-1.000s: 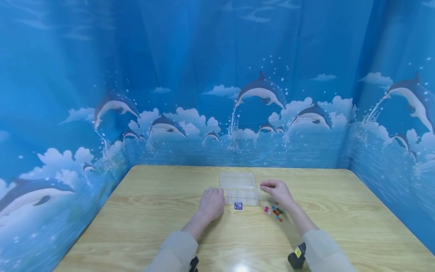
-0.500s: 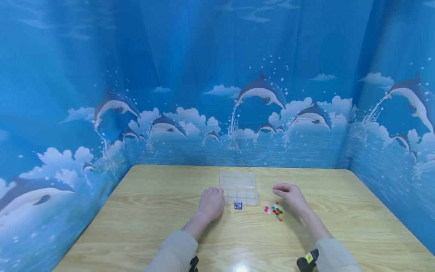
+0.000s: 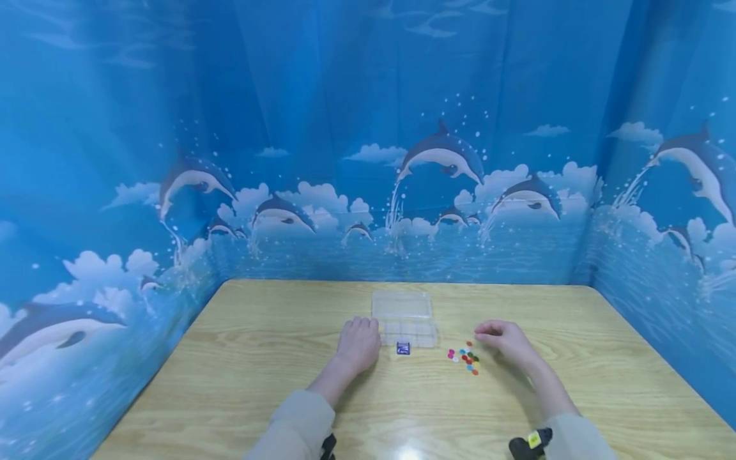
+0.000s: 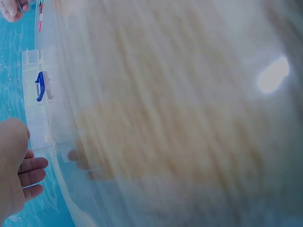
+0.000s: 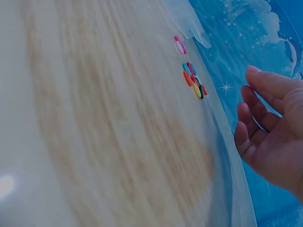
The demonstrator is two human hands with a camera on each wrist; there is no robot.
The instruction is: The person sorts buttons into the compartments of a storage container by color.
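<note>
A clear plastic compartment box [image 3: 422, 335] sits on the table with its lid [image 3: 401, 305] laid back and a blue latch [image 3: 403, 348] at its front. My left hand [image 3: 359, 345] rests against the box's left end; in the left wrist view its fingers [image 4: 33, 177] are loosely bent beside that end, not round it. To the right of the box lie several small round coloured discs [image 3: 468, 361], like buttons, also seen edge-on as a small cluster [image 5: 191, 80] in the right wrist view. Just beyond them hovers my right hand [image 3: 508, 342], thumb and forefinger close together, nothing visible between them.
The wood-grain table [image 3: 259, 383] ends at the back against a blue dolphin curtain [image 3: 345, 160], which also hangs at both sides. A black wrist device [image 3: 531, 442] is strapped at the right sleeve.
My right hand has drawn away from the box's right end, moving right and nearer me to beside the coloured discs. The left hand and the box have stayed in place.
</note>
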